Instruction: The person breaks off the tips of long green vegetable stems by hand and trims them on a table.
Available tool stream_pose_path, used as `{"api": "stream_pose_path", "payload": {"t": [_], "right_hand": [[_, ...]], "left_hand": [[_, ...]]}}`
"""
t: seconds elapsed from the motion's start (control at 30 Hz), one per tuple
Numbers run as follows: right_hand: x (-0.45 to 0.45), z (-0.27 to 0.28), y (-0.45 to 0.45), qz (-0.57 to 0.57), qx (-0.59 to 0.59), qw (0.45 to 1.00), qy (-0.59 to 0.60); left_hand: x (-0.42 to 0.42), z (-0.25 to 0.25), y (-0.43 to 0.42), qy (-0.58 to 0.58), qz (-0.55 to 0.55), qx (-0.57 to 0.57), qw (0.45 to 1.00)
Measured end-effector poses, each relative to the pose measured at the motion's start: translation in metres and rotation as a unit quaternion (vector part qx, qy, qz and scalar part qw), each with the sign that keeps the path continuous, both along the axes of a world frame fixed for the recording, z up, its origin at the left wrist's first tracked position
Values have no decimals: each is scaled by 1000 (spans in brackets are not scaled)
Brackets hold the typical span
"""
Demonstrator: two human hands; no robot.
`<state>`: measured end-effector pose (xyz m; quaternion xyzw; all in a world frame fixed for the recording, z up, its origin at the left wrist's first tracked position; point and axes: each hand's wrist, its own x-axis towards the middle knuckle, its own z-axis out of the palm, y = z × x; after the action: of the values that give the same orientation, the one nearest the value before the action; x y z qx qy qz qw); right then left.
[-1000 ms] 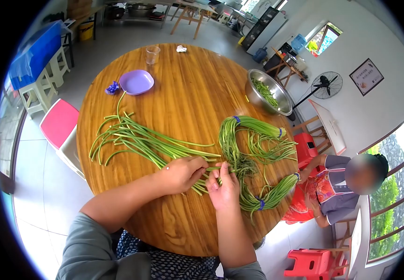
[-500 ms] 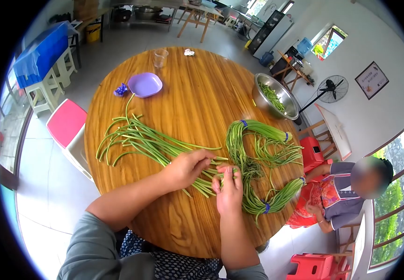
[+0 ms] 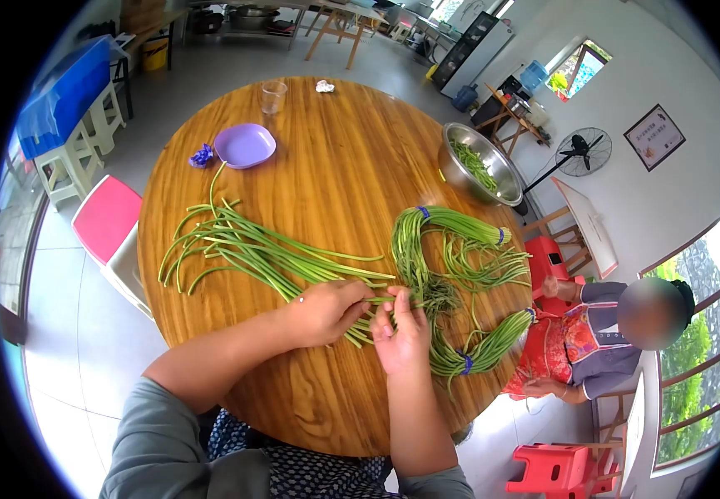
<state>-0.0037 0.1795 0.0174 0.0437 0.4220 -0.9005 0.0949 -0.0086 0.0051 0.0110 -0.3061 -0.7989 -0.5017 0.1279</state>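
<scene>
Loose garlic scapes (image 3: 252,245) lie in a spread pile on the round wooden table, their lower ends passing by my hands. My left hand (image 3: 326,314) is closed, thumb and fingers pinching a scape at the right end of the pile. Close beside it, my right hand (image 3: 401,337) has its fingertips pinched on the same stalk; its fingers partly hide the stalk's end. To the right lies a bundle of garlic scapes (image 3: 464,224) tied with blue bands. A second banded bundle (image 3: 497,345) lies nearer me, and tangled thin tips lie between them.
A steel bowl (image 3: 505,185) with cut green pieces stands at the table's right rear. A purple dish (image 3: 246,146), a crumpled blue-purple bundle (image 3: 202,155), a clear cup (image 3: 273,97) and a white wad (image 3: 324,86) are at the back. Another person (image 3: 601,341) is at the right.
My left hand has come down and right, close to my right hand, and its fingers now meet the stalk. The other person's hand has lifted from near the banded bundle. The view has shifted slightly.
</scene>
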Motion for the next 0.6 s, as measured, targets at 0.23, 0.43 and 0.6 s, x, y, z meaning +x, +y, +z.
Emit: {"api": "stream_pose_path", "payload": {"t": [0.23,0.43,0.6], "right_hand": [[-4,-9,4,19,-4,999,-47],[4,-9,-6,-50,274,959,59],[8,-1,-21,-160,550,697,432]], "left_hand": [[3,-4,4,-8,17,27,999],[5,-4,5,-133,66,-25,989],[4,-3,9,-76,92,37,992]]}}
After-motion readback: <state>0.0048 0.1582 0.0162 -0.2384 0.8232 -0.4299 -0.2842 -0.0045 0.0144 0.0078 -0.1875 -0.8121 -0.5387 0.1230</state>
